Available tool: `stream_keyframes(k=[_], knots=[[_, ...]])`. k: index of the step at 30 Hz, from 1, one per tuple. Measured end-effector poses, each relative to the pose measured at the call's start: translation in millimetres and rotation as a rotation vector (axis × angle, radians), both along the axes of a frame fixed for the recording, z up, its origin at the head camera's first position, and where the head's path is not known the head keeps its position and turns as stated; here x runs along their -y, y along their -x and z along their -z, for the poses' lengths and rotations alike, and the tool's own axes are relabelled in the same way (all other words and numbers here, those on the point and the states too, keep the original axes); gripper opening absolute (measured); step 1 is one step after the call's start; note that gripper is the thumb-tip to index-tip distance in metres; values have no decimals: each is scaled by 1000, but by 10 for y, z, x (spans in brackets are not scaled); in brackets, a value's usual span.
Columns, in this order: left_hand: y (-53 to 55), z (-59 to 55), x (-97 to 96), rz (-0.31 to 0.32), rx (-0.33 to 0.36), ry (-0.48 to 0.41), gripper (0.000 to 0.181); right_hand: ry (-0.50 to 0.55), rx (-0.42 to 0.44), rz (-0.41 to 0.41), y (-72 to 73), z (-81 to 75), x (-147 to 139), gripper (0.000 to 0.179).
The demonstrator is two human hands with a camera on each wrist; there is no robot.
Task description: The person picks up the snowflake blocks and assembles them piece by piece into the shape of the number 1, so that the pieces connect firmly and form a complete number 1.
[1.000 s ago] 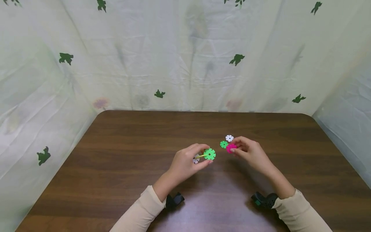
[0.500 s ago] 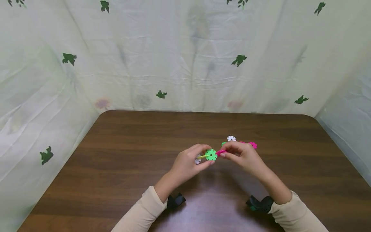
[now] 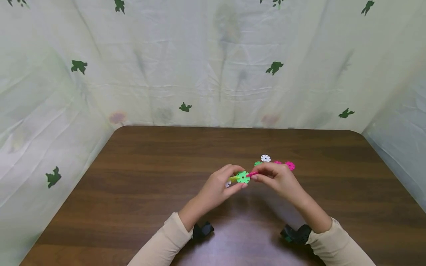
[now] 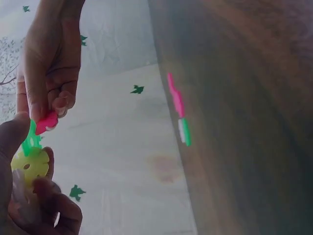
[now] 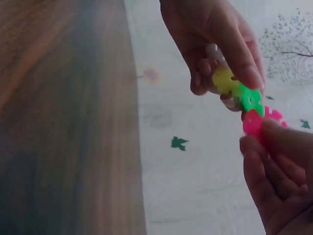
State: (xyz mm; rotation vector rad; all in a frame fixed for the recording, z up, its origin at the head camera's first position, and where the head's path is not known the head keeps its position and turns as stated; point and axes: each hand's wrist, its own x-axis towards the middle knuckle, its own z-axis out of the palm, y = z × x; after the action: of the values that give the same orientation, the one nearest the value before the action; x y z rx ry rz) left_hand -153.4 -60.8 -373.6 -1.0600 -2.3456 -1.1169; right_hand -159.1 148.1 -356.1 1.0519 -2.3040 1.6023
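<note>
1 held grn disc, notched

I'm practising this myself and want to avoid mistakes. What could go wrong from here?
The pink disc, pinched by the right hand, meets the edge of the green disc; if their slots are misaligned, it might slip off.

Pushing there could also shift the yellow disc beside the green one, inside the left hand's grip.

Both hands work above the table, so a piece that slips might drop onto it.
</note>
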Motion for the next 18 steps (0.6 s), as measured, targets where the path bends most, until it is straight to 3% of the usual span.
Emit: stream_keyframes(k=[5,10,13,18], knots=[[3,-32,31,-52,-36,37,35,-51,129,3,24,11,-63,20],[-12,-28,31,-9,-49,70,45,-29,211,-26,31,64,-34,13],[-15,-18,13,0,-106,75,47,41,291,-60,15,93,3,11],[-13,6,-11,-44,-209,64,41,94,364,-84,-15,119,55,13]])
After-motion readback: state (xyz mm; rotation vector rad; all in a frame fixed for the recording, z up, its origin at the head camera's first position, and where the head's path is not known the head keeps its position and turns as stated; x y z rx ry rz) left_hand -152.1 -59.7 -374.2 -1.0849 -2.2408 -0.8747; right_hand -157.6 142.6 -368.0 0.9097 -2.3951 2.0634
